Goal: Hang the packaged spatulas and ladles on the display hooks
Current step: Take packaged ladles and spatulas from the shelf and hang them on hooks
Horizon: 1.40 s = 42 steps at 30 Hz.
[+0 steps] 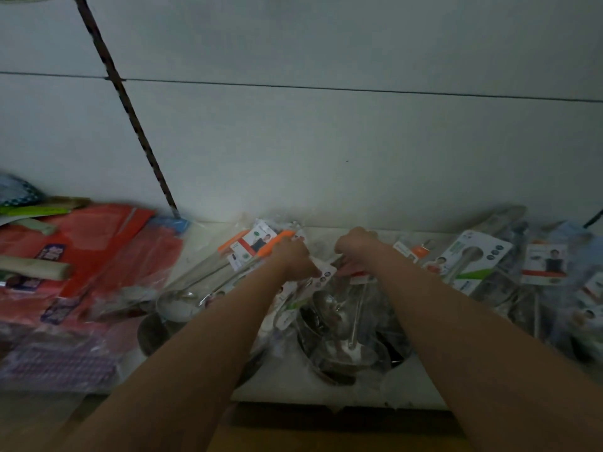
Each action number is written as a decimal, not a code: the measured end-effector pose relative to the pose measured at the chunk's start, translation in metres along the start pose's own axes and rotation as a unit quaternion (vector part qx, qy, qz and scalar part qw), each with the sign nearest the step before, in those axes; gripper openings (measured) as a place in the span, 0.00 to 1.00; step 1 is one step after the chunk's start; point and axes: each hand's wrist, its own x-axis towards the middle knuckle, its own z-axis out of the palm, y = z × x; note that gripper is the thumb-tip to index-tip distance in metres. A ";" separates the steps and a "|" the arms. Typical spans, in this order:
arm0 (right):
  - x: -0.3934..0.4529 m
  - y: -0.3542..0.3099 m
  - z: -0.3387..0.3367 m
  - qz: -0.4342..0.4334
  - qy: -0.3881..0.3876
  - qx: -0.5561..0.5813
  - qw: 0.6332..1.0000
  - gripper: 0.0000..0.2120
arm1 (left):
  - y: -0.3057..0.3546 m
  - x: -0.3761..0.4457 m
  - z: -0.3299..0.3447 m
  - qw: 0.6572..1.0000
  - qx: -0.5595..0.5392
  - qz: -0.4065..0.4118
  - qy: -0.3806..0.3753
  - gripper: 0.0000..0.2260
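Both hands reach into the heap of packaged ladles [329,321] on the shelf [326,396], likely to free one for hanging; the left hand [292,256] has its grip clenched on an orange-topped package [257,246]; the right hand [354,247] pinches a white card header [326,272] just beneath its grip; more packs [476,259] lie to its right; no hooks are visible.

Both forearms are running off the bottom edge. The left hand [293,257] and right hand [354,247] are hiding their own fingertips among blurred packaged ladles [329,308]. Red packets [91,252] are blurring at the left edge.
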 end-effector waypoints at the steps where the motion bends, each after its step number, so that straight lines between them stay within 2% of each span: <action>1: 0.002 -0.002 0.002 0.003 -0.006 0.032 0.999 0.07 | 0.002 -0.001 0.000 1.000 -0.001 0.003 -0.002 0.25; 4: 0.009 -0.005 0.006 0.005 0.002 0.152 0.988 0.25 | 0.004 -0.005 -0.003 0.999 -0.043 0.012 0.006 0.22; 7: 0.011 -0.004 0.008 0.001 0.025 0.231 0.973 0.30 | 0.001 -0.006 -0.006 0.993 -0.114 -0.006 0.012 0.22; 10: 0.006 -0.005 0.009 -0.017 0.024 0.254 0.967 0.24 | 0.000 -0.007 -0.010 0.984 -0.173 -0.031 0.010 0.23; 13: -0.003 -0.010 0.009 -0.022 0.006 0.218 0.976 0.17 | 0.001 -0.010 -0.015 0.966 -0.252 -0.053 0.024 0.27; 18: -0.015 -0.016 0.007 -0.015 0.002 0.201 0.979 0.05 | 0.000 -0.015 -0.024 0.949 -0.309 -0.051 0.034 0.29; 20: -0.016 -0.018 0.006 -0.021 0.008 0.194 0.981 0.11 | 0.000 -0.018 -0.029 0.947 -0.317 -0.048 0.030 0.27; 23: -0.020 -0.023 0.007 -0.041 0.028 0.180 0.982 0.12 | 0.002 -0.022 -0.039 0.943 -0.327 -0.046 0.046 0.20; 25: -0.023 -0.027 0.008 -0.048 0.036 0.185 0.981 0.11 | 0.003 -0.025 -0.046 0.934 -0.347 -0.048 0.069 0.14; 31: -0.034 -0.039 0.011 -0.094 0.071 0.178 0.977 0.05 | 0.001 -0.033 -0.059 0.917 -0.376 -0.068 0.114 0.13; 33: -0.040 -0.042 0.009 -0.114 0.078 0.174 0.975 0.05 | 0.003 -0.039 -0.065 0.916 -0.378 -0.064 0.116 0.08; 39: -0.069 -0.048 -0.004 -0.163 0.090 0.107 0.977 0.05 | 0.014 -0.058 -0.081 0.943 -0.307 -0.036 0.126 0.05; 42: -0.089 -0.055 -0.009 -0.180 0.086 0.090 0.976 0.07 | 0.018 -0.071 -0.092 0.954 -0.273 -0.032 0.118 0.09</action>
